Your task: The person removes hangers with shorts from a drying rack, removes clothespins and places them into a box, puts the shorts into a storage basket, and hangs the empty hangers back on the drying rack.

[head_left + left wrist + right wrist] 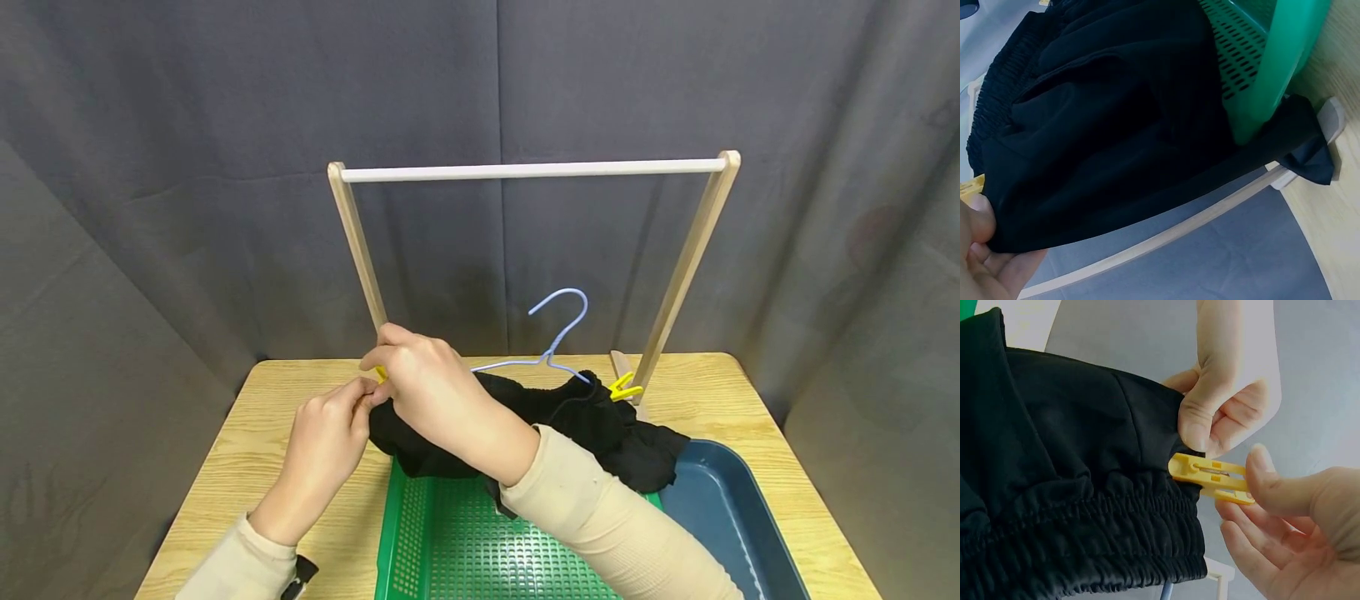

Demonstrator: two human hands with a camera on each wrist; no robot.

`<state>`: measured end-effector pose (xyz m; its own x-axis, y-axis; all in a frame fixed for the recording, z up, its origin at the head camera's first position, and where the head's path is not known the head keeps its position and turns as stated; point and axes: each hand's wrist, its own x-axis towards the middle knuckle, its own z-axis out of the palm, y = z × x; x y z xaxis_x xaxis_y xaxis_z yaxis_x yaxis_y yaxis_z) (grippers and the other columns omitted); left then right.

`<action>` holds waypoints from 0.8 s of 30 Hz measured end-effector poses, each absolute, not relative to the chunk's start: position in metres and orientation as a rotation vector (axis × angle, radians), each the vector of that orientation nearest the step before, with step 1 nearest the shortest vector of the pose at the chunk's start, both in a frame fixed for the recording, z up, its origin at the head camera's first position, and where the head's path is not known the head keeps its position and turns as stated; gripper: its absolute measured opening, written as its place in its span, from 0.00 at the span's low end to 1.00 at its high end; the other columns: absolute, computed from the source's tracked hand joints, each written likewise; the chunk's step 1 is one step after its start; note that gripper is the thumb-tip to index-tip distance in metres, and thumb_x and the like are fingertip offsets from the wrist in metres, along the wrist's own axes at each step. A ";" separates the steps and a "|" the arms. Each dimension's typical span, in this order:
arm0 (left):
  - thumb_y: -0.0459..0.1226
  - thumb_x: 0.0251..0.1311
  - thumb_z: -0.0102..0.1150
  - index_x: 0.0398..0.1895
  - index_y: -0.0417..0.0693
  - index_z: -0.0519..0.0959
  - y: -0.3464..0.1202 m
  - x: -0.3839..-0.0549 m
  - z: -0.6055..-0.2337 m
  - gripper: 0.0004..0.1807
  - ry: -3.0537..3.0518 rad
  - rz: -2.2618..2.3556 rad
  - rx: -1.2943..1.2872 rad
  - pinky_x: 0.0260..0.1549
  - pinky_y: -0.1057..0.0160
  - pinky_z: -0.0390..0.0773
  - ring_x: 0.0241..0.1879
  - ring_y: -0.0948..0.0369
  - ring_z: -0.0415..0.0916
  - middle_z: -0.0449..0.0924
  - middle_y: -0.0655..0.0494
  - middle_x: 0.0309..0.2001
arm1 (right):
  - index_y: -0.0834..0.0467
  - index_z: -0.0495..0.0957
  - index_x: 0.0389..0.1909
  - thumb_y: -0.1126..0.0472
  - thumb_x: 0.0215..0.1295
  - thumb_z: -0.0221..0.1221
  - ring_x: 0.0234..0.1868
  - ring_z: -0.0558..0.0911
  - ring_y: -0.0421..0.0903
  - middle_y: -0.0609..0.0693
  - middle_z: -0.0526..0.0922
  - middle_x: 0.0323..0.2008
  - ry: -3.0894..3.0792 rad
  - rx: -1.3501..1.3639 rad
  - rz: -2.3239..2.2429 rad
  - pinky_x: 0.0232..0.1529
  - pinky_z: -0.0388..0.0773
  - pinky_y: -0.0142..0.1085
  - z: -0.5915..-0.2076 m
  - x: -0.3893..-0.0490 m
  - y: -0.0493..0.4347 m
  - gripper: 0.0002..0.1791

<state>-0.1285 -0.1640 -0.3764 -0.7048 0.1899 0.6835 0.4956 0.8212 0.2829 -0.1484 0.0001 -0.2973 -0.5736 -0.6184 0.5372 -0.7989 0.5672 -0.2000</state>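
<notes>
A black garment with a gathered elastic waistband hangs over the far end of the green basket. My left hand pinches the garment's left edge between thumb and fingers. Just beside it, my right hand holds a yellow clothespin by its handles, its tip over the cloth just by the waistband. Another yellow clothespin sits at the garment's right side. The hook of a light blue hanger rises behind the cloth, whose folds hide the hanger's lower part.
Behind the garment stands a wooden rack with a white rail. The green perforated basket is in front on the wooden table, with a dark blue tray to its right. Grey curtains surround the table.
</notes>
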 end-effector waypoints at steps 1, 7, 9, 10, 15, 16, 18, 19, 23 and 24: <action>0.23 0.53 0.68 0.32 0.36 0.82 -0.164 -0.128 -0.377 0.05 -2.330 -0.601 -0.498 0.18 0.54 0.75 0.20 0.52 0.78 0.84 0.46 0.27 | 0.59 0.87 0.40 0.76 0.49 0.70 0.26 0.79 0.42 0.47 0.79 0.34 -2.383 1.155 0.617 0.29 0.75 0.28 -0.298 -0.148 0.000 0.16; 0.24 0.53 0.68 0.34 0.33 0.84 -0.165 -0.126 -0.377 0.05 -2.304 -0.645 -0.472 0.19 0.53 0.76 0.19 0.52 0.78 0.84 0.44 0.26 | 0.55 0.84 0.34 0.79 0.49 0.66 0.22 0.69 0.40 0.43 0.74 0.29 -2.327 1.174 0.696 0.25 0.67 0.28 -0.300 -0.146 0.000 0.17; 0.24 0.53 0.68 0.35 0.33 0.84 -0.166 -0.125 -0.377 0.06 -2.295 -0.660 -0.466 0.20 0.52 0.77 0.20 0.51 0.80 0.84 0.44 0.27 | 0.55 0.84 0.33 0.79 0.50 0.66 0.22 0.68 0.40 0.44 0.74 0.28 -2.295 1.179 0.720 0.24 0.66 0.28 -0.301 -0.146 0.000 0.16; 0.24 0.53 0.68 0.35 0.33 0.84 -0.166 -0.125 -0.376 0.06 -2.296 -0.671 -0.461 0.19 0.53 0.77 0.20 0.51 0.79 0.84 0.44 0.27 | 0.55 0.84 0.33 0.79 0.50 0.66 0.22 0.67 0.40 0.44 0.74 0.28 -2.277 1.181 0.731 0.24 0.66 0.28 -0.301 -0.146 0.000 0.16; 0.27 0.54 0.68 0.36 0.35 0.85 -0.167 -0.125 -0.377 0.07 -2.309 -0.702 -0.434 0.19 0.54 0.75 0.19 0.54 0.77 0.85 0.44 0.28 | 0.55 0.85 0.30 0.81 0.49 0.63 0.21 0.66 0.39 0.45 0.72 0.27 -2.191 1.179 0.798 0.25 0.65 0.27 -0.299 -0.145 0.002 0.17; 0.27 0.54 0.68 0.36 0.35 0.85 -0.167 -0.125 -0.378 0.07 -2.319 -0.711 -0.429 0.18 0.55 0.74 0.18 0.54 0.76 0.84 0.45 0.27 | 0.55 0.85 0.30 0.81 0.49 0.64 0.21 0.66 0.39 0.45 0.72 0.27 -2.176 1.177 0.806 0.25 0.66 0.26 -0.297 -0.145 0.002 0.16; 0.29 0.54 0.69 0.37 0.36 0.85 -0.167 -0.125 -0.379 0.08 -2.335 -0.718 -0.421 0.19 0.54 0.75 0.19 0.53 0.77 0.84 0.45 0.26 | 0.56 0.85 0.31 0.79 0.50 0.67 0.22 0.67 0.39 0.45 0.72 0.27 -2.153 1.174 0.810 0.26 0.67 0.25 -0.293 -0.142 0.004 0.15; 0.29 0.54 0.68 0.37 0.36 0.85 -0.167 -0.125 -0.381 0.08 -2.346 -0.722 -0.416 0.20 0.55 0.74 0.19 0.54 0.77 0.84 0.45 0.26 | 0.56 0.86 0.32 0.77 0.50 0.68 0.22 0.68 0.39 0.45 0.72 0.28 -2.142 1.177 0.810 0.26 0.68 0.25 -0.292 -0.141 0.005 0.14; 0.30 0.57 0.66 0.36 0.37 0.84 -0.169 -0.125 -0.383 0.05 -2.383 -0.760 -0.383 0.18 0.60 0.69 0.16 0.60 0.69 0.80 0.50 0.21 | 0.58 0.86 0.38 0.72 0.50 0.73 0.26 0.74 0.39 0.46 0.75 0.32 -2.095 1.206 0.840 0.29 0.70 0.25 -0.288 -0.133 0.011 0.14; 0.29 0.58 0.66 0.35 0.37 0.84 -0.169 -0.125 -0.384 0.04 -2.395 -0.774 -0.369 0.18 0.62 0.67 0.16 0.62 0.65 0.78 0.52 0.19 | 0.59 0.85 0.39 0.72 0.50 0.73 0.27 0.75 0.40 0.47 0.76 0.33 -2.081 1.219 0.860 0.30 0.70 0.24 -0.288 -0.131 0.013 0.15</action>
<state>-0.1252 -0.1694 -0.3837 -0.7882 0.0779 0.6104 0.4204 0.7926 0.4417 -0.1309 0.0127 -0.2875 -0.4201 -0.5258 0.7396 -0.8946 0.3769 -0.2401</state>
